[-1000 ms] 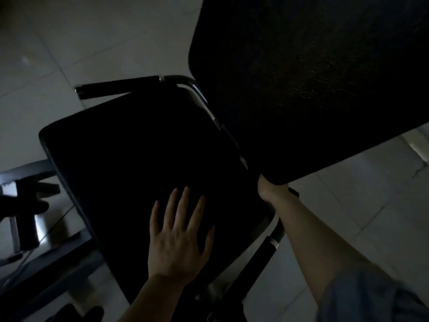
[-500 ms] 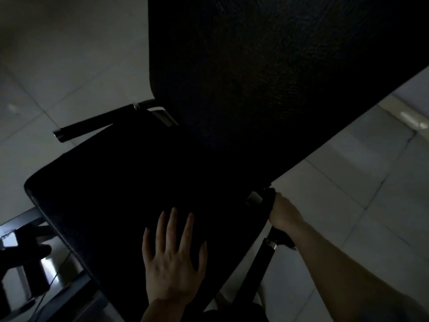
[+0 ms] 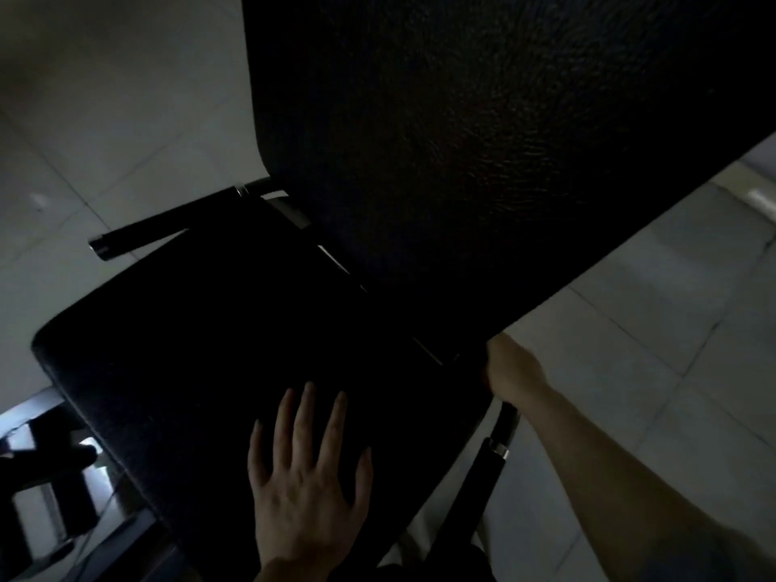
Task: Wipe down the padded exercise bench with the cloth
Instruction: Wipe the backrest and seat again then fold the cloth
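Note:
The room is dim. The bench's black seat pad [image 3: 201, 350] fills the lower left, and its black textured back pad [image 3: 483, 119] rises at the upper right. My left hand [image 3: 306, 489] lies flat on the seat pad near its close edge, fingers spread, holding nothing. My right hand [image 3: 514, 371] is at the right side where the two pads meet. It is curled around the bench's side bar [image 3: 483, 476], with its fingers hidden behind the bar and the pad's corner. No cloth is in view.
A second black handle bar [image 3: 159, 224] juts out from the bench's far left side. Dark metal frame parts [image 3: 46, 489] stand low on the left. Pale floor tiles [image 3: 630, 338] surround the bench.
My right hand has come out from under the back pad's corner and down onto the side bar. My left hand stays flat on the seat. The view has moved closer to the back pad.

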`<state>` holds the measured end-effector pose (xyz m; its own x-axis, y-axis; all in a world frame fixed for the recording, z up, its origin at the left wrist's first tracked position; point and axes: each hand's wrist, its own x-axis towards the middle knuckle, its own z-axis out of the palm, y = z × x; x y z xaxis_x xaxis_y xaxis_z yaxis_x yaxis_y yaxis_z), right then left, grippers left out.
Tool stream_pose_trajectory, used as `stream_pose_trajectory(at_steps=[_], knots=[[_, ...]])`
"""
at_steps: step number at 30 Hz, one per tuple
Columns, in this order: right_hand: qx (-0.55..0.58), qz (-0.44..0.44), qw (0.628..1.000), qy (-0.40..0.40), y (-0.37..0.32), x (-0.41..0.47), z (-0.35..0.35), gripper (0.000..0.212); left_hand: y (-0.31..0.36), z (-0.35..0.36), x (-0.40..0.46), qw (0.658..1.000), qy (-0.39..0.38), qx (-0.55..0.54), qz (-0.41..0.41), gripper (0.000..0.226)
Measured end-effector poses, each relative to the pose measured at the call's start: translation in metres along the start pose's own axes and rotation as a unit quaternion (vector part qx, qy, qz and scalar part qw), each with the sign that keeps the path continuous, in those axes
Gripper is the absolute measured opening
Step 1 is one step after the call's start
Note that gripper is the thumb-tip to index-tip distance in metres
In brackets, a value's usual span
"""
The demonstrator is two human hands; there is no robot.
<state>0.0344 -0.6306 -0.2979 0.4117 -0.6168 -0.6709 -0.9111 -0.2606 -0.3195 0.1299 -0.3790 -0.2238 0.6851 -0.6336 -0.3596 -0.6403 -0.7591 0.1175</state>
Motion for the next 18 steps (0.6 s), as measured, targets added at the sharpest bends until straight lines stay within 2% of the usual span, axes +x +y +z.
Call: stream_pose_trajectory(at_steps=[1, 3, 4, 6, 7, 9, 12, 13, 16, 18], knots=[[0.02, 0.006, 1.0, 0.011, 0.016, -0.014, 0.008, 0.018, -0.001, 0.0, 0.0, 1.0, -0.004, 0.0, -0.003, 0.066], [0.098, 0.076, 0.992, 0.013, 0.041, -0.044, 0.023, 0.042, 0.001, -0.001, 0.0, 1.0, -0.004, 0.001, -0.006, 0.066], [0.128, 0.107, 0.986, 0.0, 0.045, -0.05, 0.03, 0.044, 0.003, -0.001, 0.0, 1.0, 0.002, 0.002, -0.008, 0.066], [0.132, 0.147, 0.98, -0.004, 0.04, -0.042, 0.037, 0.037, 0.003, -0.001, -0.002, 1.0, -0.001, 0.003, -0.01, 0.066], [0.106, 0.14, 0.985, 0.004, 0.038, -0.031, 0.036, 0.034, 0.003, -0.001, -0.002, 1.0, 0.004, 0.004, -0.008, 0.066], [0.021, 0.057, 0.998, -0.003, 0.033, -0.01, 0.018, 0.034, 0.003, 0.002, -0.001, 1.0, 0.029, 0.005, -0.006, 0.067], [-0.009, -0.055, 0.994, -0.09, 0.024, 0.013, 0.0, 0.04, 0.003, 0.005, -0.004, 0.999, 0.046, 0.014, 0.002, 0.067], [-0.013, -0.067, 0.994, -0.082, 0.021, 0.013, 0.0, 0.038, 0.002, 0.006, -0.003, 0.998, 0.053, 0.016, 0.005, 0.067], [0.017, -0.028, 0.998, 0.061, 0.025, -0.004, 0.017, 0.029, 0.002, 0.008, -0.005, 0.997, 0.069, 0.026, 0.009, 0.064], [0.139, 0.059, 0.986, 0.074, 0.036, -0.028, 0.034, 0.033, 0.003, 0.008, -0.005, 0.997, 0.074, 0.028, 0.004, 0.064]])
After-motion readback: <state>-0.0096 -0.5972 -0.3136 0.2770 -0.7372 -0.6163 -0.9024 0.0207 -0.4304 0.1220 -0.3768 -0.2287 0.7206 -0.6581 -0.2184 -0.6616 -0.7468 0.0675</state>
